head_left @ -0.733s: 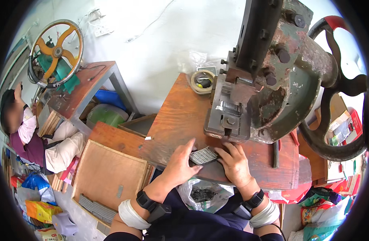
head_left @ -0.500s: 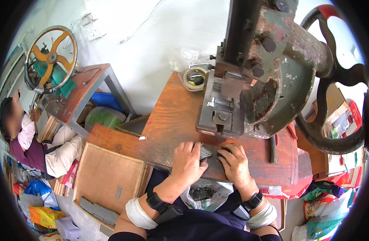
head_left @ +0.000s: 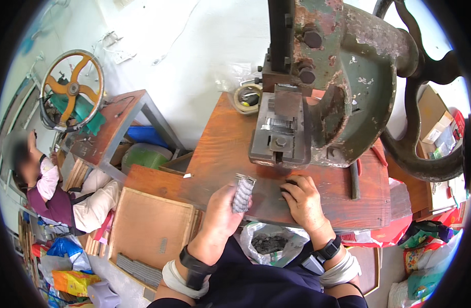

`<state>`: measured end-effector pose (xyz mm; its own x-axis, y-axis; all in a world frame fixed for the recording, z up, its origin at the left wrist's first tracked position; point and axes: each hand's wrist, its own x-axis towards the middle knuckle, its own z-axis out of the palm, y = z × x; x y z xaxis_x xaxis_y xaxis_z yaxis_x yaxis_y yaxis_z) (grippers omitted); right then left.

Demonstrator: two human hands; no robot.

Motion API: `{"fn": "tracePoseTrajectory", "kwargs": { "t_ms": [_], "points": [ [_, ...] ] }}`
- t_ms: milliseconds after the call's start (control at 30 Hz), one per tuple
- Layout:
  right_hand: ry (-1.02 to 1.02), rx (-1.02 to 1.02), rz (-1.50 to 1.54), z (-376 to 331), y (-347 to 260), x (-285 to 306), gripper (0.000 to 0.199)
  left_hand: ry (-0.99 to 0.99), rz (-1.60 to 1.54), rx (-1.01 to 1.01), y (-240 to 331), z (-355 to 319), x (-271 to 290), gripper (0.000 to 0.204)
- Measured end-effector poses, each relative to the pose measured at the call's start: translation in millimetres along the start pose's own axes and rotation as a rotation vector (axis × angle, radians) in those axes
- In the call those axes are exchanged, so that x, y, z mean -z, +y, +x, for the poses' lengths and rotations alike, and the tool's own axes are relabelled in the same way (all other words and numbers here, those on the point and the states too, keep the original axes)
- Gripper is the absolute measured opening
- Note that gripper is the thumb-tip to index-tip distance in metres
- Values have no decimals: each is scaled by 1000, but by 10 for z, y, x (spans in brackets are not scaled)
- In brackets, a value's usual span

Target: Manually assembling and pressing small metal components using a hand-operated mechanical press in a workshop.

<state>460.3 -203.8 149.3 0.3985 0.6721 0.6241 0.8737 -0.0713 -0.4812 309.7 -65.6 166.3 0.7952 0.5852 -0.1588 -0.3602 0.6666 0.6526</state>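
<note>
My left hand (head_left: 221, 209) is closed around a small bundle of grey ridged metal strips (head_left: 242, 195), raised above the near edge of the wooden bench (head_left: 215, 143). My right hand (head_left: 306, 203) rests on the bench to the right of it, fingers curled and fingertips dark; whatever lies under them is hidden. Just beyond the hands stands a heavy manual press (head_left: 369, 102) with worn green paint. A shiny ridged piece (head_left: 279, 124) sits on its steel die block (head_left: 292, 148). Below the bench edge, a white plastic bag (head_left: 297, 240) holds dark scraps (head_left: 268, 243).
A shallow wooden tray (head_left: 148, 218) at left holds rows of grey strips (head_left: 138, 269) and one loose strip (head_left: 163, 245). A metal rod (head_left: 355, 180) lies right of the press, beneath its large handwheel (head_left: 410, 149). A tape roll (head_left: 240, 105) is behind. Another person (head_left: 53, 190) sits far left.
My left hand has lifted and turned the strip bundle, moving slightly left, away from my right hand. The right hand stays on the bench. The whole view has shifted a little.
</note>
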Motion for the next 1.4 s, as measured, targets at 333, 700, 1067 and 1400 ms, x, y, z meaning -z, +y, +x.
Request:
{"fn": "tracePoseTrajectory", "kwargs": {
  "t_ms": [333, 700, 1067, 1400],
  "points": [
    [-2, 4, -2, 20, 32, -12, 17, -158, -433, 388, -119, -413, 389, 48],
    [-26, 43, -36, -37, -6, -13, 18, -118, 881, 678, -1477, -333, 1073, 46],
    [-252, 26, -588, 251, -276, -574, 41, 674, 1510, -468, 152, -1434, 2067, 21],
    [-166, 106, -161, 92, -177, -396, 8, 1569, 1753, -472, 1497, -3317, 4357, 33]
  ]
}}
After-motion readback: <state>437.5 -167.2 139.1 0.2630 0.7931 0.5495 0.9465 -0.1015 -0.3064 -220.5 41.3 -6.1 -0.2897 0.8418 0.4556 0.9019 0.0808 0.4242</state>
